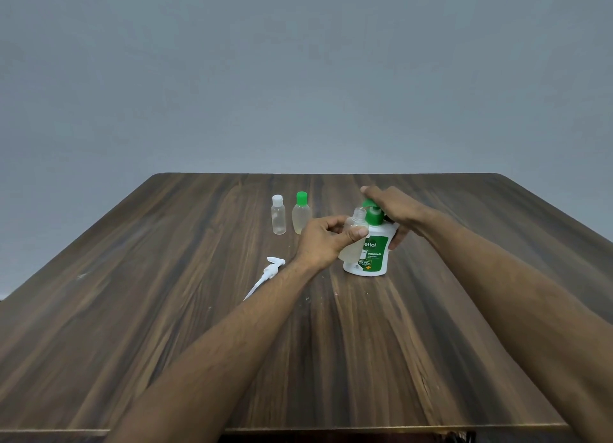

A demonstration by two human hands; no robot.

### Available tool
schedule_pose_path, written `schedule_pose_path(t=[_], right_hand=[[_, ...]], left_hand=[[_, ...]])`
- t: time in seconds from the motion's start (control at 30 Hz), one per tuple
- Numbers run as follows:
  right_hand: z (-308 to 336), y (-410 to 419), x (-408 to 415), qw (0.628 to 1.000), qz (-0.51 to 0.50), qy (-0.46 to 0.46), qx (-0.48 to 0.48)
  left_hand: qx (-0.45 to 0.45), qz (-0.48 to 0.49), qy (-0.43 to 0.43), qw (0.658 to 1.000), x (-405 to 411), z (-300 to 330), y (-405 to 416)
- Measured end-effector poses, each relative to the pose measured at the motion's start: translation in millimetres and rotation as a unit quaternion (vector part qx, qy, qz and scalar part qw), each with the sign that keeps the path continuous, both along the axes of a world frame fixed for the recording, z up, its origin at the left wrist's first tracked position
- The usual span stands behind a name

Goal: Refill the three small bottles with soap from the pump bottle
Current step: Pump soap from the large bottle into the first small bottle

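Head view: hands (358, 227) around bottles (368, 243).

Only readable stuff sits on the green-and-white label of the pump bottle (371, 253), roughly 1 o'clock from the table's (166, 310) middle. Brand name shows as "ettol" in white on green, first letter hidden behind the left hand's (323, 242) thumb. Right under that, at 6 o'clock from the brand, "ORIGINAL" in white caps. Lower still, "99.99%" at the label's 7 o'clock corner, with a yellow plus sign just beside it at 3 o'clock. A line of tiny print under "ORIGINAL" and a small round mark near the bottom, both too small to make out. No lettering readable anywhere else.
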State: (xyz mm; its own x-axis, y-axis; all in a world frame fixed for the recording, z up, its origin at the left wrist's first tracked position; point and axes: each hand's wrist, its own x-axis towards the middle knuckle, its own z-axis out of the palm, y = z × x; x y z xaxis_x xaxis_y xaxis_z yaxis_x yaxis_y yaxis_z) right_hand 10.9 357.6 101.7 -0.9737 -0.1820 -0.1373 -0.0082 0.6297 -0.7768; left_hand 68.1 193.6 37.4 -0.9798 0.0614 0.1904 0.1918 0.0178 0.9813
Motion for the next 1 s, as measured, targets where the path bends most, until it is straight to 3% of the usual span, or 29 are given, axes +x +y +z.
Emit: schedule_pose_path(t=[1.0], right_hand=[[8,-2,12,1.000,0.003,-0.008,0.003]], left_hand=[[0.003,0.001,-0.002,1.000,-6,-4,-2]])
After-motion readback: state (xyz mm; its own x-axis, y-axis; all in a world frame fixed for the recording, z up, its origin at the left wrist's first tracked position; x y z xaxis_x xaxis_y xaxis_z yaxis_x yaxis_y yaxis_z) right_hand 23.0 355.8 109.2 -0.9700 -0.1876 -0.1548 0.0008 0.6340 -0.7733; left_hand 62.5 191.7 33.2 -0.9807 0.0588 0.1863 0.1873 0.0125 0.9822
